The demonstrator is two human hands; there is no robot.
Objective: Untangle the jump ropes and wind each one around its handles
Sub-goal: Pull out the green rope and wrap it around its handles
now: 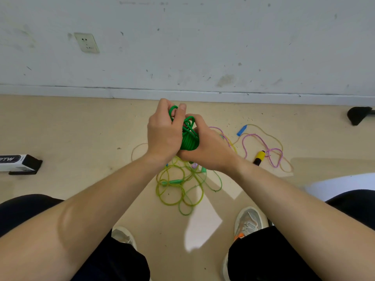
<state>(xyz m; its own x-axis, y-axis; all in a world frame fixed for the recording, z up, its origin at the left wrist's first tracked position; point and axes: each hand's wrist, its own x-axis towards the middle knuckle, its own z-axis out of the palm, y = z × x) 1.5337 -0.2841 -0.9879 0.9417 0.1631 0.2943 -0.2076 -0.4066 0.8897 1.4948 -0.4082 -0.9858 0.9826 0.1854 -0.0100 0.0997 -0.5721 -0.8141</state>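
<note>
Am gripping green rope [187,138] mid-air, centre: left hand [164,134] pinching loops, right hand [207,151] curling round coil. Winding looking nearly done. Yellow-green rope [178,189] near, pink rope [263,147] right, both lying tangled on floor [81,128], awaiting me.

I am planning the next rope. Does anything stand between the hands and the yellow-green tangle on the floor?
Nothing on the floor blocks the yellow-green tangle, which lies beneath the hands. But both the left hand and the right hand grip the dark green rope bundle, so they are occupied.
</note>
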